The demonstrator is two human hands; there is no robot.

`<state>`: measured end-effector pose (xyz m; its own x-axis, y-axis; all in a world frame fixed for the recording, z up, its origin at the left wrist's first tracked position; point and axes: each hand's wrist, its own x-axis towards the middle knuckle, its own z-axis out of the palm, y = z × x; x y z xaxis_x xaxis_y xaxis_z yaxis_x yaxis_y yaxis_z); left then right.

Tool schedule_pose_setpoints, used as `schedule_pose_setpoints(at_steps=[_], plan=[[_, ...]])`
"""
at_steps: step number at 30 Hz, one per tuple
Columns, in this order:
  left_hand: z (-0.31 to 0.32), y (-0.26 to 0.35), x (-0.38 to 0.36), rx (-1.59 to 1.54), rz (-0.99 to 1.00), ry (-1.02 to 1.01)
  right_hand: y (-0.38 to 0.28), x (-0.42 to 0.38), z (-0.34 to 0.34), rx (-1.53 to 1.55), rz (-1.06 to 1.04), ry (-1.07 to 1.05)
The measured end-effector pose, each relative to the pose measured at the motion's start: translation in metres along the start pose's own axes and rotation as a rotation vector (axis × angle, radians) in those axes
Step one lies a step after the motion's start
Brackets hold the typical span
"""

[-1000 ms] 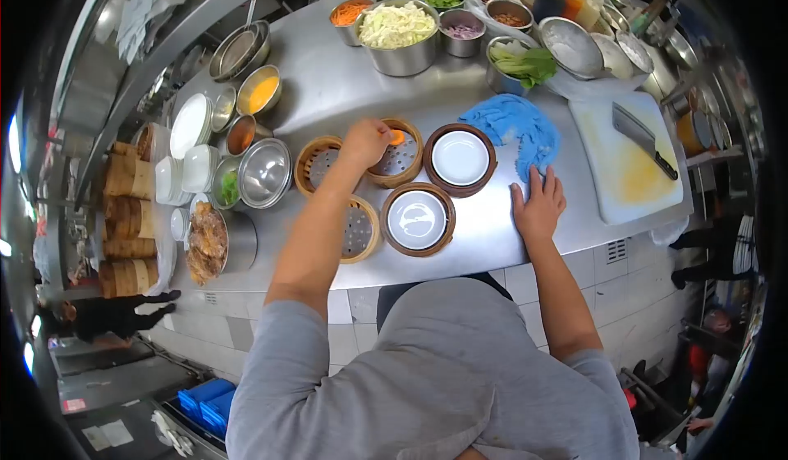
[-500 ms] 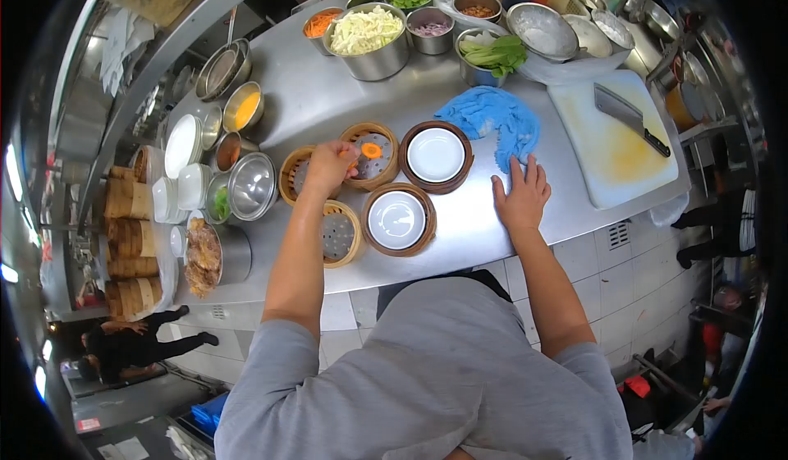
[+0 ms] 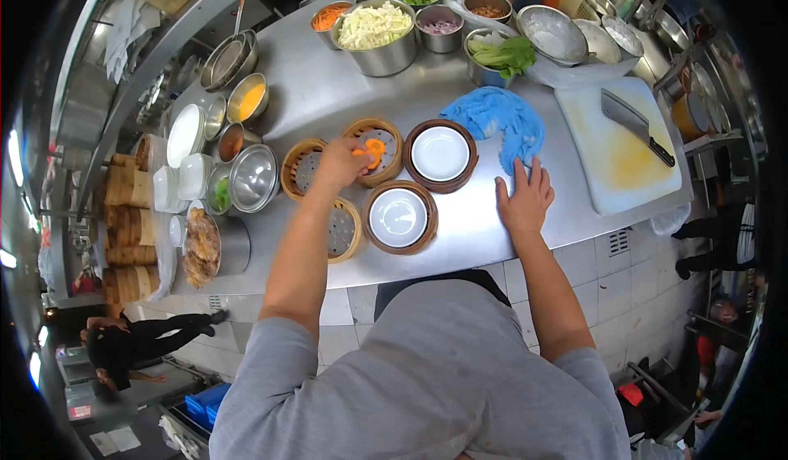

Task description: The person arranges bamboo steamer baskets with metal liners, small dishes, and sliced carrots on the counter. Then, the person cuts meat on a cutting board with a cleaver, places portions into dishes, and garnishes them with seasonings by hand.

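Observation:
My left hand (image 3: 341, 164) is over the back bamboo steamer basket (image 3: 391, 129), its fingers pinching an orange carrot slice (image 3: 366, 159). A second carrot slice (image 3: 375, 146) lies beside it on the perforated liner. Two more light steamers, a left one (image 3: 289, 171) and a front one (image 3: 355, 234), also have perforated liners; my wrist and forearm partly cover them. To the right, two darker steamers hold a white dish (image 3: 440, 154) and a white bowl (image 3: 398, 217). My right hand (image 3: 525, 199) lies open on the steel table, fingertips at the edge of a blue cloth (image 3: 501, 119).
A cleaver (image 3: 628, 115) lies on a white cutting board (image 3: 611, 185) at the right. Pots of shredded cabbage (image 3: 376, 29) and other vegetables line the back. Metal bowls (image 3: 253, 178) and a pot of meat (image 3: 203, 247) stand left. A person in black (image 3: 123, 349) is beyond the table.
My left hand has moved slightly right and farther into the back steamer, bringing its carrot slice next to the other one. The right hand stays in place. The person in black at left has moved.

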<state>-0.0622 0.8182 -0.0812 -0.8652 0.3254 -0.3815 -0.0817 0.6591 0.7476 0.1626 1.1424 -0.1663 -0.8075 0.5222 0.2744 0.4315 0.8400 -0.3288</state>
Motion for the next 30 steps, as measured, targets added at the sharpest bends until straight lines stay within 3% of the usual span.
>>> schedule_pose_setpoints(at_steps=[1, 5, 7, 8, 10, 11, 16, 17, 19, 22, 30], plan=[[0.004, 0.006, 0.0, 0.246, -0.025, -0.001, 0.001, 0.0, -0.001, 0.0, 0.01, -0.024], [0.013, 0.016, -0.002, 0.537, 0.143, 0.109, 0.002, -0.003, 0.001, -0.03, 0.015, -0.029], [0.0, 0.012, 0.003, 0.109, -0.036, 0.054, 0.005, -0.002, 0.001, -0.014, 0.0, -0.027], [-0.005, 0.007, 0.001, 0.11, -0.041, 0.06, 0.005, -0.003, 0.002, 0.001, -0.004, -0.021], [-0.013, -0.004, 0.001, -0.448, -0.049, 0.041, 0.004, -0.003, 0.002, 0.002, -0.005, -0.023], [-0.018, -0.009, 0.002, -0.447, -0.048, 0.044, 0.004, -0.003, 0.001, -0.002, -0.004, -0.022], [-0.027, -0.007, 0.012, 0.137, -0.08, -0.085, 0.002, -0.002, -0.001, 0.0, -0.008, -0.017], [-0.024, -0.002, 0.014, 0.132, -0.08, -0.083, 0.002, -0.002, -0.002, 0.001, -0.006, -0.019], [-0.012, 0.032, 0.005, 0.697, -0.047, -0.042, 0.004, -0.002, -0.001, -0.001, -0.016, -0.017], [-0.003, 0.035, 0.004, 0.809, 0.048, 0.136, 0.004, -0.003, 0.002, 0.0, -0.025, -0.009], [-0.009, 0.065, -0.015, 1.074, -0.154, 0.084, 0.005, -0.003, 0.003, -0.005, -0.01, -0.016]])
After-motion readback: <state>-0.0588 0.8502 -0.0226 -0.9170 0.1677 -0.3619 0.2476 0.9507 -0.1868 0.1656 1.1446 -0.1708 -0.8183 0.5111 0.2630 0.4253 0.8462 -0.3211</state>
